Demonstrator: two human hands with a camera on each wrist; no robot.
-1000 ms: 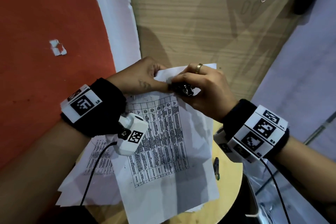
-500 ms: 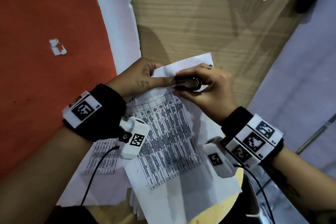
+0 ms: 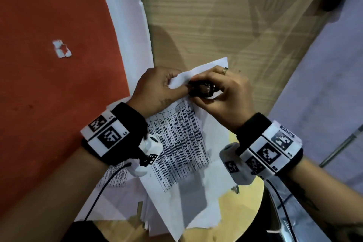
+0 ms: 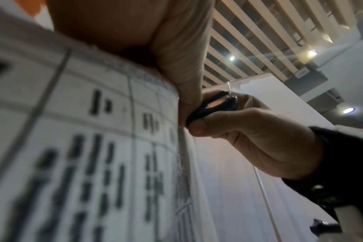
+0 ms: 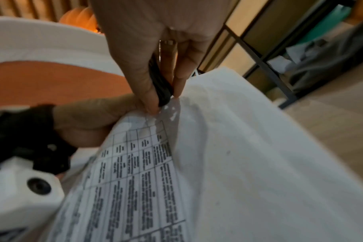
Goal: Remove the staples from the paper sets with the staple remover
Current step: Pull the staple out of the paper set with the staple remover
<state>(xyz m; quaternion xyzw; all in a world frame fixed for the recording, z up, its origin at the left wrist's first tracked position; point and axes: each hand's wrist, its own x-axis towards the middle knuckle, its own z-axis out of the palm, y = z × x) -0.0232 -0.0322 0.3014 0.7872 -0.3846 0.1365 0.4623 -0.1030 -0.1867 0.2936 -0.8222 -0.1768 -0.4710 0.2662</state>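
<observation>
A stapled paper set [image 3: 176, 143] printed with a table is lifted off the round table. My left hand [image 3: 157, 86] pinches its top left corner between thumb and fingers. My right hand [image 3: 222, 92] grips a black staple remover [image 3: 202, 89] and holds it against that same corner, right beside my left thumb. In the left wrist view the staple remover [image 4: 213, 104] sits between my right thumb and fingers at the paper set [image 4: 72, 131] edge. In the right wrist view the staple remover [image 5: 161, 81] points down onto the sheet [image 5: 218, 147]. The staple itself is hidden.
More printed sheets [image 3: 117, 179] lie under the lifted set on the round wooden table [image 3: 245, 208]. A small dark clip-like object [image 3: 235, 188] lies on the table at the right. A wooden panel [image 3: 225, 15] stands behind, with an orange wall [image 3: 49, 65] to the left.
Both hands have raised the top of the paper set and tilted it. The staple remover has turned in my right hand and stays pressed at the corner.
</observation>
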